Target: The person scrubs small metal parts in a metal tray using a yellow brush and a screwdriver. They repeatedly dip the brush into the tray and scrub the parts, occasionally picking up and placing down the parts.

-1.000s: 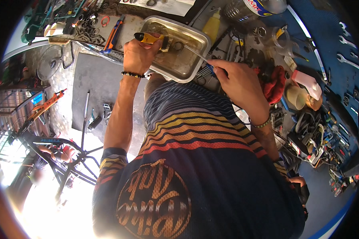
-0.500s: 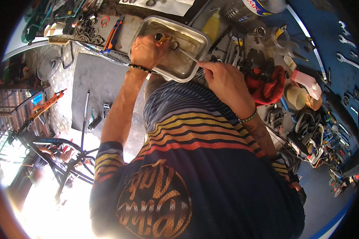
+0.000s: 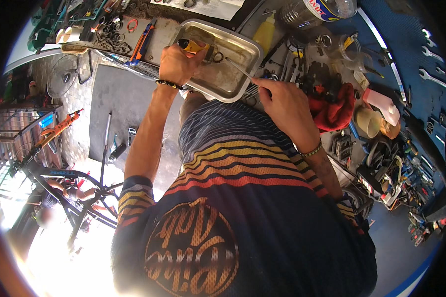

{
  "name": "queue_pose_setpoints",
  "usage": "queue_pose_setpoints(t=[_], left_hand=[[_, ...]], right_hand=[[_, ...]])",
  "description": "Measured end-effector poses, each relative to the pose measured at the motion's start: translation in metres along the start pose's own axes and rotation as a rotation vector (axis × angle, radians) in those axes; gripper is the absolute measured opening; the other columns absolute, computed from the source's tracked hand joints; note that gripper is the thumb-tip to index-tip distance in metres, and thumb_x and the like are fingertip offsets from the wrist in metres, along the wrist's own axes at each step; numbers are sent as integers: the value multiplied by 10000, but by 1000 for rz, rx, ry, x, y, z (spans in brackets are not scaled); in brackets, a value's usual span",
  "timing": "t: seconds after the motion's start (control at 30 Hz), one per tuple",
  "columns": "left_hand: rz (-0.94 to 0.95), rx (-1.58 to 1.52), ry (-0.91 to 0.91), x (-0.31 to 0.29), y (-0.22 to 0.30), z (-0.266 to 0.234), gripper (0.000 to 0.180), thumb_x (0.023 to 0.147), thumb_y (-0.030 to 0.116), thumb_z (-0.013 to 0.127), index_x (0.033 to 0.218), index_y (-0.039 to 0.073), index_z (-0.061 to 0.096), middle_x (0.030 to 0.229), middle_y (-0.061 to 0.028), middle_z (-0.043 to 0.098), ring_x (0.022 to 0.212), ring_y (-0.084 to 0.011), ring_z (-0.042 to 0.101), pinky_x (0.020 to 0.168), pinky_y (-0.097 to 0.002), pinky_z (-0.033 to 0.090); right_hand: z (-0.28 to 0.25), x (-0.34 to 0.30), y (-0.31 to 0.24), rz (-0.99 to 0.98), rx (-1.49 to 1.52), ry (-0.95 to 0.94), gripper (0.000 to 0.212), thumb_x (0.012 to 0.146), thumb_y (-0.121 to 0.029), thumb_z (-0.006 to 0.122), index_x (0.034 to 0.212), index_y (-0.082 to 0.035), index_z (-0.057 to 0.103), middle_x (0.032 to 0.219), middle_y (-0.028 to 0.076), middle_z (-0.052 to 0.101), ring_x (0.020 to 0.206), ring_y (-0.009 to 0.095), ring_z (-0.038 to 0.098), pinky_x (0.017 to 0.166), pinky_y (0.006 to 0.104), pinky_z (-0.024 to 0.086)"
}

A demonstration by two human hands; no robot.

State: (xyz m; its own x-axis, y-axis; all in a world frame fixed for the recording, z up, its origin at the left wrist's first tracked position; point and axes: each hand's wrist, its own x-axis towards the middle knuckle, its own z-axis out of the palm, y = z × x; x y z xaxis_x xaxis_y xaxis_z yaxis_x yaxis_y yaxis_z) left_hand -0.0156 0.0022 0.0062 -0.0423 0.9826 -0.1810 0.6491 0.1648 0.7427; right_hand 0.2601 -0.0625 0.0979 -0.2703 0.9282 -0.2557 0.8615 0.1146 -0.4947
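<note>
My left hand (image 3: 177,67) is closed firmly around the short, stubby handle of a yellow-and-black brush (image 3: 192,46), its bristle end pointing down into a shallow rectangular metal tray (image 3: 215,83). The tray has rounded corners, a smooth rolled rim and a thin film of murky brownish liquid over its dull floor. Inside it, just beside the bristles, sits a small round dark metal ring (image 3: 218,57). My right hand (image 3: 287,104) is curled shut on a thin, straight, silvery metal rod (image 3: 240,68), forefinger stretched along it; the rod slants over the tray's rim with its tip close to the ring, though I can't tell whether the two touch.

The tray rests on a worn, stained surface (image 3: 158,48). Left of it lies a slim orange-and-black plastic cutter (image 3: 143,42), and beyond that a knotted heap of grimy metal chain (image 3: 114,45). Just to the tray's right stands a soft translucent yellow squeeze bottle (image 3: 264,33) with a tapered nozzle, near a ribbed clear plastic bottle (image 3: 297,17). Past my right hand a crumpled, thick red cloth (image 3: 336,113) bunches in soft folds, near a glossy pinkish-white plastic bottle (image 3: 380,104).
</note>
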Motion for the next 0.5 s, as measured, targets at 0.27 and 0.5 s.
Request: queue_pose_setpoints(t=[0.27, 0.5], left_hand=[[-266, -801, -167, -2, -41, -1, 334, 948, 117, 840, 1222, -50, 746, 1015, -208, 794, 845, -282, 813, 722, -340, 705], [-246, -531, 3, -18, -43, -10, 263, 970, 99, 810, 1195, -30, 770, 988, -143, 805, 810, -184, 793, 714, -290, 684]], right_hand=[[7, 7, 0, -99, 44, 41, 238, 974, -171, 675, 1160, -132, 819, 938, 172, 780, 892, 364, 754, 808, 482, 597], [26, 21, -6, -107, -6, 34, 241, 956, -191, 691, 1154, -127, 814, 952, 158, 785, 898, 362, 757, 820, 474, 604]])
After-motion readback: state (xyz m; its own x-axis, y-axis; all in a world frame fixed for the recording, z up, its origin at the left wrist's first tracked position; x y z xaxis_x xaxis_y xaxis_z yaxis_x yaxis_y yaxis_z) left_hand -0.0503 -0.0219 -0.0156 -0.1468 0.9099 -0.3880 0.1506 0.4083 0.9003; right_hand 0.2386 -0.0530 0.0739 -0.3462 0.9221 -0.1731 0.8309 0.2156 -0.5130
